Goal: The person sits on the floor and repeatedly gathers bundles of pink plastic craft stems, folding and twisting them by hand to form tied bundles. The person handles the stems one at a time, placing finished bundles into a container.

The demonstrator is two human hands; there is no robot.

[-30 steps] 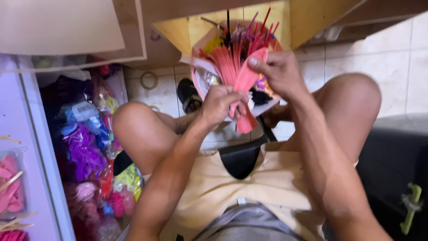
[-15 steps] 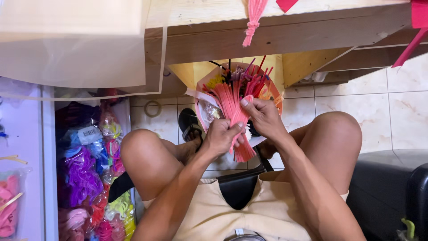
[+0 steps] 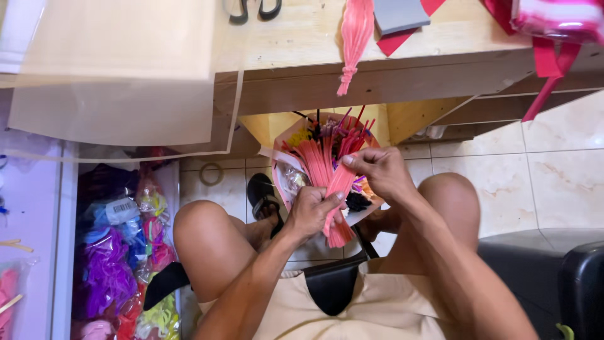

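Tilting upward since the earlier frames, the view now takes in the whole edge of the wooden table [image 3: 302,44], while the hands sit lower in the picture and keep their grip on the same bundle.

Nearest, between the bare knees, the left hand [image 3: 309,211] is wrapped shut around the lower part of a bundle of pink pipe cleaners [image 3: 336,201], whose cut ends stick out just below the fist. The right hand [image 3: 380,173] pinches the upper end of that bundle between thumb and fingertips [image 3: 348,161], fingers closed on it. The bundle runs slanting from one hand to the other, above the floor tiles.

Just behind the hands stands a paper-wrapped bunch of mixed pipe cleaners [image 3: 327,141], red, pink, yellow and black, leaning against the underside of the table. A black sandal [image 3: 261,195] lies on the tiles to its left.

Further off, on the table top, lie a pink tassel [image 3: 355,38] hanging over the edge, scissors [image 3: 255,9] and red ribbon [image 3: 547,63]. At the left, bags of coloured material [image 3: 119,264] fill a bin.
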